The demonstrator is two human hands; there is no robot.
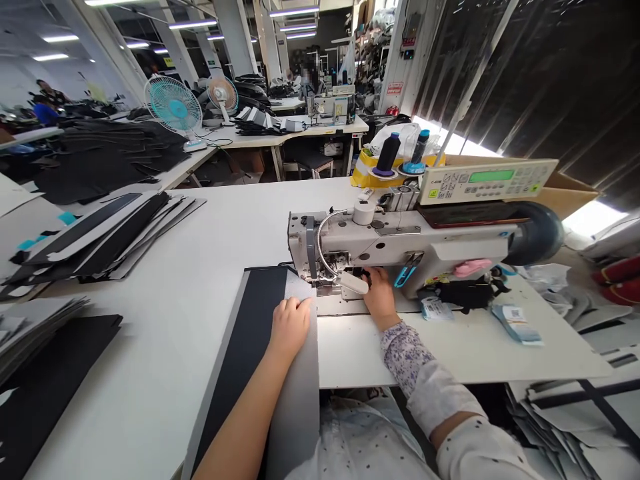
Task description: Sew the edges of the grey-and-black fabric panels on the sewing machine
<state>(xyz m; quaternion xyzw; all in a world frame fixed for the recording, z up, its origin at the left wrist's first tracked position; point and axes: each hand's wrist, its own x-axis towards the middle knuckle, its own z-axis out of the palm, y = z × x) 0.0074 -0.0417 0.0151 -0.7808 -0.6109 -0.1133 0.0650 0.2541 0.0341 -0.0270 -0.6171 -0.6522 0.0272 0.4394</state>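
Note:
My left hand (291, 327) lies flat on a long grey-and-black fabric panel (253, 340), which runs from the table edge up to the front of an industrial sewing machine (400, 243). The panel's far end stops just short of the machine's presser foot. My right hand (380, 297) is beside the needle area, its fingertips against the machine's head and partly hidden under it. A white cylindrical part (354, 283) sits just left of those fingers. I cannot tell whether the right hand grips anything.
Stacks of black-and-grey panels (100, 237) lie on the white table (165, 380) to my left. Tags and a black piece (465, 293) lie right of the machine. Thread cones (387, 155) and a control panel (487, 181) stand behind it. A co-worker (45, 100) sits far left, beyond several fans.

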